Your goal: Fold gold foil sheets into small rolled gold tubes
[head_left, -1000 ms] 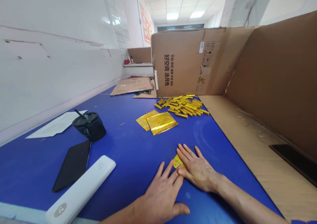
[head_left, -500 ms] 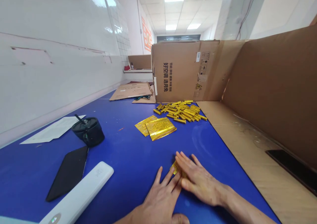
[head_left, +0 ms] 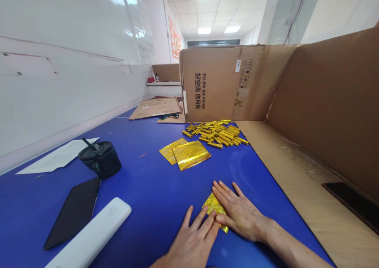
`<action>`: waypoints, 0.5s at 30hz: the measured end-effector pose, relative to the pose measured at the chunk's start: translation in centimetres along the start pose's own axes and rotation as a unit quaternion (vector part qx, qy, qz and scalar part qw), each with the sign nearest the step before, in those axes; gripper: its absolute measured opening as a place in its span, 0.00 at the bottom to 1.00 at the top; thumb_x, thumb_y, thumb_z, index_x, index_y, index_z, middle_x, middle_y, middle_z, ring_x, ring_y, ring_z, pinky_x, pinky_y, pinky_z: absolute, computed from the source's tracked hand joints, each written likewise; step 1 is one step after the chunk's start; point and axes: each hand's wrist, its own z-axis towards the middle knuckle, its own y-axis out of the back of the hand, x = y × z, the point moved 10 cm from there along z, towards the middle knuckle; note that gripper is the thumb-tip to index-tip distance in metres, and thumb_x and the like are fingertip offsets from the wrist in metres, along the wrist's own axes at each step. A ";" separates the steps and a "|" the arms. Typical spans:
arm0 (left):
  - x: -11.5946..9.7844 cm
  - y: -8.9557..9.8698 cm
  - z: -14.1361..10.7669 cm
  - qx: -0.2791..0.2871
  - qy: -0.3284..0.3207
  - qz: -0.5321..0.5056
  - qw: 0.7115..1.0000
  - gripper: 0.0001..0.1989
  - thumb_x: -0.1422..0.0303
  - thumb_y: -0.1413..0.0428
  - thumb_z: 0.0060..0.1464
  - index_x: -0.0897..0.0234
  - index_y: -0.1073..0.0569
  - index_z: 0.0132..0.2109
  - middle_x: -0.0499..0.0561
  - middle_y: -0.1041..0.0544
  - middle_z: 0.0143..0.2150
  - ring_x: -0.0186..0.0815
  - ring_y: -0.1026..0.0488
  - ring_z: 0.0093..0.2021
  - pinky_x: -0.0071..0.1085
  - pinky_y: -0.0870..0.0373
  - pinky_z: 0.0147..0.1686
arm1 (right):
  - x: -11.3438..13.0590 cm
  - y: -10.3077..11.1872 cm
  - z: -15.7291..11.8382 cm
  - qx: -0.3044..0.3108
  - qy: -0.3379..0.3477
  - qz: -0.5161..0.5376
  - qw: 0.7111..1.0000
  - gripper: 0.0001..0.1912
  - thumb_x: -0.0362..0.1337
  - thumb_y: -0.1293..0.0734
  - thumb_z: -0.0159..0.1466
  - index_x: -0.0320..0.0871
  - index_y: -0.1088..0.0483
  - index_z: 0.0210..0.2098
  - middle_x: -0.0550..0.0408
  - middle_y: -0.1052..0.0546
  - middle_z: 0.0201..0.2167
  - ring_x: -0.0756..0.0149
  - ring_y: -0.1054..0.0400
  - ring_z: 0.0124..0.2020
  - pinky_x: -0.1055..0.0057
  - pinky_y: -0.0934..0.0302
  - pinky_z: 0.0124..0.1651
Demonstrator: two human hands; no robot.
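My left hand (head_left: pixel 192 240) and my right hand (head_left: pixel 239 212) lie flat with spread fingers on the blue table (head_left: pixel 142 185). A small piece of gold holographic foil (head_left: pixel 213 207) sits between them, under the right hand's fingers, with the left fingertips at its edge. Its lower corner pokes out below my right thumb. Farther ahead are two flat gold foil sheets (head_left: pixel 191 154), one overlapping the other. Beyond them lies a loose heap of rolled gold foil tubes (head_left: pixel 214 133).
On the left stand a black lidded cup with a straw (head_left: pixel 100 159), a white sheet (head_left: pixel 56 160), a black phone or tablet (head_left: pixel 72 214) and a white oblong device (head_left: pixel 90 234). A printed cardboard panel (head_left: pixel 225 84) and a cardboard sheet (head_left: pixel 299 157) border the table's far and right sides.
More of the foil piece shows now, with a corner sticking out below my right hand. My hands have shifted slightly on it. The camera view has moved a little, and the other objects are unmoved.
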 end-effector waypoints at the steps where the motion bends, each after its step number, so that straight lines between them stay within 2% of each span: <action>1: 0.0 -0.1 -0.1 -0.004 0.000 0.001 1.000 0.39 0.47 0.56 0.49 0.62 0.58 0.61 0.57 0.52 0.61 0.49 0.60 0.60 0.56 0.62 0.53 | 0.0 -0.1 0.0 0.000 -0.004 -0.002 1.000 0.33 0.53 0.51 0.61 0.43 0.61 0.60 0.49 0.59 0.61 0.58 0.69 0.61 0.49 0.73 0.58; 5: -0.1 0.2 -0.4 -0.013 0.003 0.000 1.000 0.39 0.46 0.58 0.49 0.62 0.58 0.61 0.57 0.50 0.61 0.48 0.58 0.60 0.55 0.62 0.53 | 0.1 -0.3 0.0 0.008 -0.013 -0.006 1.000 0.32 0.53 0.53 0.61 0.44 0.61 0.60 0.50 0.60 0.61 0.58 0.70 0.61 0.48 0.74 0.57; 9: -0.3 1.3 -0.6 0.010 0.008 -0.002 1.000 0.39 0.45 0.57 0.48 0.64 0.53 0.60 0.62 0.48 0.59 0.49 0.53 0.59 0.52 0.57 0.53 | -0.1 -0.4 0.0 0.010 -0.015 -0.009 1.000 0.33 0.53 0.53 0.61 0.44 0.62 0.60 0.50 0.60 0.61 0.58 0.70 0.61 0.47 0.74 0.57; 12: -0.3 2.8 -0.5 -0.016 0.009 -0.012 1.000 0.37 0.44 0.58 0.48 0.62 0.49 0.59 0.60 0.45 0.58 0.48 0.47 0.56 0.48 0.55 0.54 | -0.1 -0.4 0.1 0.004 -0.015 -0.010 1.000 0.32 0.53 0.52 0.61 0.44 0.61 0.60 0.50 0.60 0.61 0.57 0.70 0.61 0.47 0.74 0.57; 15: -0.5 3.1 -0.5 -0.026 -0.013 -0.011 1.000 0.37 0.44 0.61 0.49 0.62 0.51 0.60 0.58 0.46 0.59 0.46 0.48 0.57 0.47 0.58 0.55 | -0.1 -0.5 0.1 0.002 -0.018 -0.011 1.000 0.31 0.52 0.54 0.62 0.44 0.61 0.60 0.51 0.60 0.61 0.57 0.69 0.61 0.46 0.73 0.57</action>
